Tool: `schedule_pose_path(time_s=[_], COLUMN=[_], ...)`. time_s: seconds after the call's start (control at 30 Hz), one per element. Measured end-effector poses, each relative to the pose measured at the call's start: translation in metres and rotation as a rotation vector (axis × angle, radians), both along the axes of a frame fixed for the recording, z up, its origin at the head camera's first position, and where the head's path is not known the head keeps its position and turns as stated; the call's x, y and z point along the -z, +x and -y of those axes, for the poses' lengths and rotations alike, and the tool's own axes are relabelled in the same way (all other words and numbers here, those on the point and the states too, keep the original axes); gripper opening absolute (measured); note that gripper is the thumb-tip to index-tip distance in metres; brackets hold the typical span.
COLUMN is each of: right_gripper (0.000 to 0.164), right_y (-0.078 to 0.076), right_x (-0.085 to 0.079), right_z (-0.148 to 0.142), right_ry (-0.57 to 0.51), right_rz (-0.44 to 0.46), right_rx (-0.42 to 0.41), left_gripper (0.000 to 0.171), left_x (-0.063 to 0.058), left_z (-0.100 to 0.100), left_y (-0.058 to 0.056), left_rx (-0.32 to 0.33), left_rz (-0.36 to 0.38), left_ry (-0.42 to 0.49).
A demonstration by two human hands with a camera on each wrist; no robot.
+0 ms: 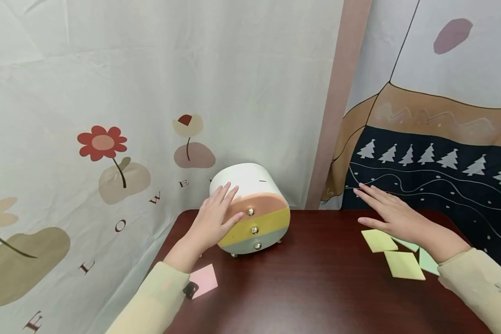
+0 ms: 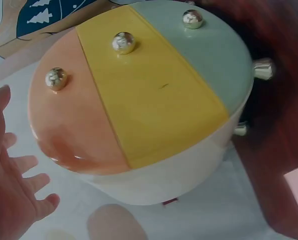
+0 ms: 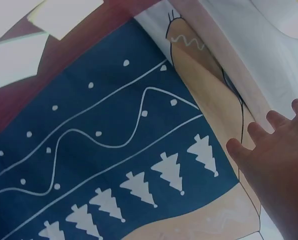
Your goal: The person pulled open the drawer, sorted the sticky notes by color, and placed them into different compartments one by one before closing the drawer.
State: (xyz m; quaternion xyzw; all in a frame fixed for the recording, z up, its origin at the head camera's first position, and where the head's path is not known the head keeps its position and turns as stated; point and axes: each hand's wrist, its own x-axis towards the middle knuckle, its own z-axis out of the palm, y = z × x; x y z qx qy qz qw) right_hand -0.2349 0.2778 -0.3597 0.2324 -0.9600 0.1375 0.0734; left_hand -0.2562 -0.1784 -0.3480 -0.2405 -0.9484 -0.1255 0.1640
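Note:
A small rounded box (image 1: pixel 250 178) with a white body stands at the back of the table. Its front has an orange, a yellow and a green drawer, each with a shiny round knob (image 2: pixel 124 43). My left hand (image 1: pixel 210 218) hovers at the box's left front, fingers spread. In the left wrist view a gap shows between the left hand (image 2: pixel 14 185) and the orange drawer (image 2: pixel 74 115). Over on the right, my right hand (image 1: pixel 396 215) is held above several sticky notes (image 1: pixel 405 266), fingers extended and holding nothing.
A pink sticky note (image 1: pixel 208 276) lies at the table's left, with a small dark object (image 1: pixel 190 290) at its edge. Green notes (image 1: pixel 427 262) lie partly behind the right wrist. Printed curtains (image 1: pixel 267 93) hang behind the dark red table (image 1: pixel 317 278).

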Motion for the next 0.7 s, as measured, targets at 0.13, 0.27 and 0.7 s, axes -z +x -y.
schedule_pose_path(time_s=[0.13,0.27,0.7], right_gripper=[0.074,0.073,0.074], right_y=[-0.005,-0.009,-0.030], right_x=[0.003,0.006,0.027], right_z=[0.004,0.009,0.034], right_ry=[-0.033,-0.086,-0.329], right_rz=[0.011,0.028,0.146], right_rx=[0.001,-0.001,-0.011], left_gripper=[0.065,0.063,0.065], left_x=[0.007,0.014,0.043], left_z=[0.006,0.012,0.024], left_y=[0.001,0.002,0.009], left_rx=[-0.019,-0.036,-0.081], left_rz=[-0.025,-0.039,0.007], left_ry=[0.071,0.140,0.424])
